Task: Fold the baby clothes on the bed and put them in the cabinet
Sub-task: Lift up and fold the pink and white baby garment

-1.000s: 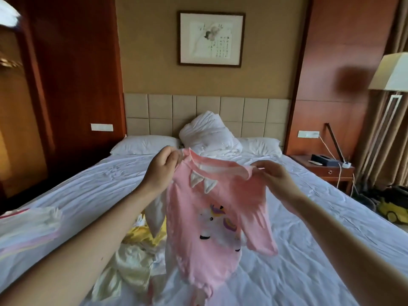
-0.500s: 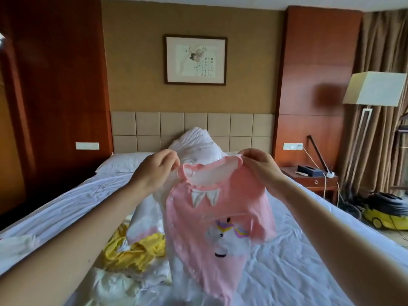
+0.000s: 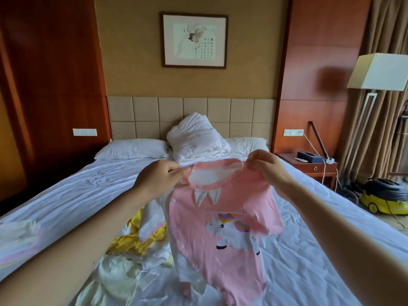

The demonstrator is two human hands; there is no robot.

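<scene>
- Pink romper (image 3: 192, 235): hangs in the air above the bed, front toward the camera, held up by its neckline between the two hands. Its lower end drapes toward the sheet; whether it touches cannot be told.
- Left hand (image 3: 159, 180): fingers and thumb pinch the left edge of the neckline.
- Right hand (image 3: 268, 166): fingertips pinch the right edge of the neckline at the shoulder. The hands are apart, with the open collar stretched between them.
- Romper surface: soft, limp pink cloth with a white inner lining at the neck. Pointed white tooth-shaped patches sit below the collar, above a printed white unicorn with a rainbow mane. A row of small round snaps runs down one side.
- Loose clothes (image 3: 136, 241): a crumpled heap of yellow, cream and white pieces, on the bed below the left forearm and just beside the romper.
- Pale stack (image 3: 19, 235): blurred cloth at the bed's left edge, well apart from the heap.
- Bed (image 3: 77, 195): white wrinkled sheet, with flat pillows (image 3: 132, 149) and a bunched white duvet (image 3: 196, 140) at the head.
- Headboard (image 3: 187, 111): padded beige squares, below a framed picture (image 3: 194, 40).
- Nightstand (image 3: 306, 166): wooden, right of the bed, near a floor lamp (image 3: 379, 71) with a square shade.
</scene>
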